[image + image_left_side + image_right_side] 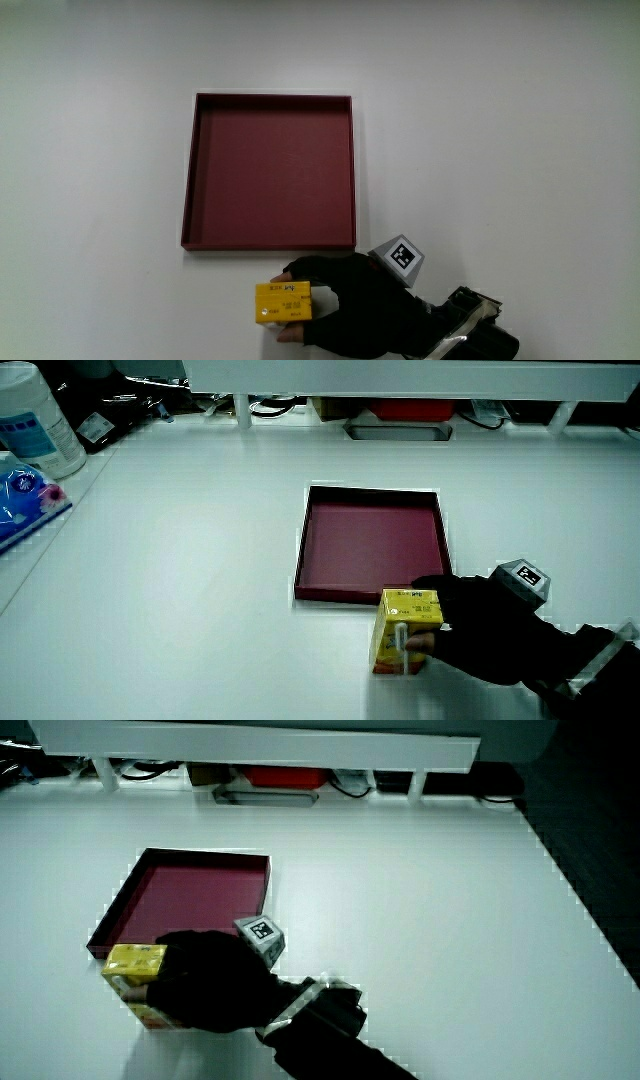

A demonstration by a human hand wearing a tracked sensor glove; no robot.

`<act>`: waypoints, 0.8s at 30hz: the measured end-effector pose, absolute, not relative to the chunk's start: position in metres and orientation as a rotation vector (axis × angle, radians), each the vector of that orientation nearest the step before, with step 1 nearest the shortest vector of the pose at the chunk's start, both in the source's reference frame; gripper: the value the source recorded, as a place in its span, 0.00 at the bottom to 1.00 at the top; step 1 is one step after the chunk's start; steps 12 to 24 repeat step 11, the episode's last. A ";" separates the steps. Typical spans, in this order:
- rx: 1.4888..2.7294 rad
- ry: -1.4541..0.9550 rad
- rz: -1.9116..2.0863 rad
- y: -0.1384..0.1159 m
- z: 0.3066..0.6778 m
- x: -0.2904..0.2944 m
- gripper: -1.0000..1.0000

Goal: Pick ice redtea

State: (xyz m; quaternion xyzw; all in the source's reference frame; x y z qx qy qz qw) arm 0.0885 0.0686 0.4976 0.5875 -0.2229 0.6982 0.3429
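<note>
A yellow drink carton, the ice red tea (283, 302), stands upright on the white table, nearer to the person than the dark red tray (200, 170). The black-gloved hand (325, 300) wraps its fingers around the carton, thumb on one face and fingers across the other. In both side views the carton (404, 630) (134, 980) stands just outside the tray's near wall (340, 594) (110, 935), with the hand (455, 630) (195, 982) closed on it. The patterned cube (398, 257) shows on the back of the hand. The tray holds nothing.
A white canister (38, 422) and a blue packet (22, 495) lie at the table's edge in a side view. A low partition (400, 378) with cables and a red item under it runs along the table's end.
</note>
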 end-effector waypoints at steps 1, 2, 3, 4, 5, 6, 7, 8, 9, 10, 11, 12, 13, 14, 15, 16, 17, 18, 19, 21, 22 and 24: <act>1.529 -0.576 1.806 0.068 0.498 0.088 1.00; 1.541 -0.585 1.798 0.067 0.496 0.088 1.00; 1.527 -0.588 1.815 0.066 0.494 0.087 1.00; 1.531 -0.594 1.816 0.065 0.493 0.087 1.00; 1.515 -0.587 1.828 0.063 0.490 0.087 1.00; 1.515 -0.594 1.835 0.061 0.489 0.087 1.00; 1.497 -0.588 1.858 0.059 0.485 0.087 1.00; 1.504 -0.600 1.872 0.055 0.480 0.086 1.00; 1.492 -0.611 1.893 0.052 0.475 0.086 1.00; 1.500 -0.625 1.899 0.048 0.469 0.086 1.00; 1.514 -0.634 1.913 0.044 0.466 0.086 1.00; 1.514 -0.634 1.913 0.044 0.466 0.086 1.00; 1.514 -0.634 1.913 0.044 0.466 0.086 1.00; 1.514 -0.634 1.913 0.044 0.466 0.086 1.00; 1.514 -0.634 1.913 0.044 0.466 0.086 1.00; 1.514 -0.634 1.913 0.044 0.466 0.086 1.00; 1.514 -0.634 1.913 0.044 0.466 0.086 1.00; 1.514 -0.634 1.913 0.044 0.466 0.086 1.00; 1.514 -0.634 1.913 0.044 0.466 0.086 1.00; 1.514 -0.634 1.913 0.044 0.466 0.086 1.00; 1.514 -0.634 1.913 0.044 0.466 0.086 1.00; 1.514 -0.634 1.913 0.044 0.466 0.086 1.00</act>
